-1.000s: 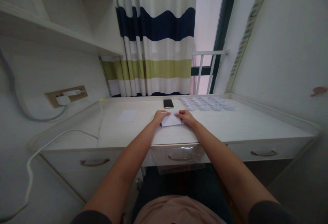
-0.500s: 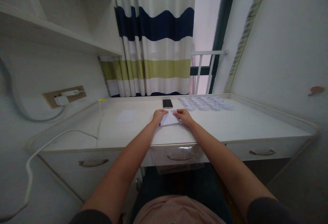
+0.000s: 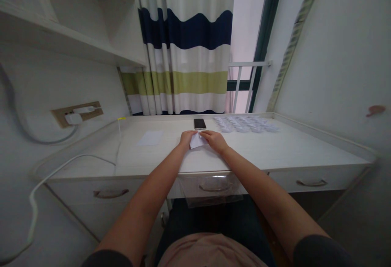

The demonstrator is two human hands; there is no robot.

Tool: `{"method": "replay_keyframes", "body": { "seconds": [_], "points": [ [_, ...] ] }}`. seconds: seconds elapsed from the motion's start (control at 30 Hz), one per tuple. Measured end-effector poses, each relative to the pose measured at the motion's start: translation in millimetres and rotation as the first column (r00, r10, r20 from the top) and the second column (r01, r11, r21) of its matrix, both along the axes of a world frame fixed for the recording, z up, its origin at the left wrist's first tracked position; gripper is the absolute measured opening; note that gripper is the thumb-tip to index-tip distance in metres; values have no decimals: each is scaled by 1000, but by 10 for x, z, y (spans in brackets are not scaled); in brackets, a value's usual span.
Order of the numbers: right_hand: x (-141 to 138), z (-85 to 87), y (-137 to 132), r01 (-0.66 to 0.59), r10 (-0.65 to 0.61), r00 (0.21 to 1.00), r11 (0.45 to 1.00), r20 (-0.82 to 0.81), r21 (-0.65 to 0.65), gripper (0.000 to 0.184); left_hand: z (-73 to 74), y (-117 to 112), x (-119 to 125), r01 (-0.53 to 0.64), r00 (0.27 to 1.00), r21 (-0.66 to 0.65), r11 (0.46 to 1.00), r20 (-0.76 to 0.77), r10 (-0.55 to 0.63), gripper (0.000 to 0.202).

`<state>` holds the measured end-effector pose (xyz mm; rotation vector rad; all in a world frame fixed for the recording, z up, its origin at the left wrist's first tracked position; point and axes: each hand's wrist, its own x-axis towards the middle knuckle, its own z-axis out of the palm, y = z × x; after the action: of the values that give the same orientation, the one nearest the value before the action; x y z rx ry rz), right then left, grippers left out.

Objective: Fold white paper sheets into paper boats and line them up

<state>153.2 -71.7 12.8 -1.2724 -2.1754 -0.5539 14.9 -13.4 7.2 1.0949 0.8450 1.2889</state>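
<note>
A piece of folded white paper [image 3: 197, 141] is held between my two hands, low over the middle of the desk. My left hand [image 3: 186, 137] pinches its upper left edge. My right hand [image 3: 214, 140] grips it from the right, with the fingertips at the top of the paper close to the left fingertips. The right fingers cover the paper's right side. Just beyond my hands lies a dark phone [image 3: 200, 124].
Rows of small folded white paper pieces [image 3: 246, 123] lie at the back right of the white desk [image 3: 293, 148]. A flat white sheet [image 3: 150, 137] lies to the left. A white cable [image 3: 82, 155] crosses the left edge. Clear plastic [image 3: 210, 191] hangs over the middle drawer.
My right hand has moved left across the paper, bringing its fingertips near my left ones. Less of the paper shows now. My left hand has shifted only slightly.
</note>
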Motion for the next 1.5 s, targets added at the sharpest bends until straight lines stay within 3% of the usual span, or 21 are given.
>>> {"method": "replay_keyframes", "body": {
  "seconds": [0.23,0.43,0.9,1.2,1.37,1.5],
  "points": [
    [38,-26,31,-71,70,997,997,34,38,32,-28,41,-9,-14,1000,29,999,-1,14,25],
    [48,-33,40,-123,123,992,992,-14,-24,32,-27,51,-13,51,997,-41,998,56,-49,24],
    [-2,-29,25,-82,81,991,997,108,4,28,-10,38,12,-19,999,-116,993,37,23,19],
    [-31,-7,-44,-74,72,994,997,86,11,28,6,-13,-17,76,997,-12,997,27,-75,27],
    [-58,-13,-63,-143,146,983,989,-114,33,28,-6,11,-29,6,1000,66,998,-22,-5,33],
    [-7,-36,27,-257,178,861,961,-477,-106,26,-9,12,-28,-20,993,141,990,-112,36,34]
  ]
}}
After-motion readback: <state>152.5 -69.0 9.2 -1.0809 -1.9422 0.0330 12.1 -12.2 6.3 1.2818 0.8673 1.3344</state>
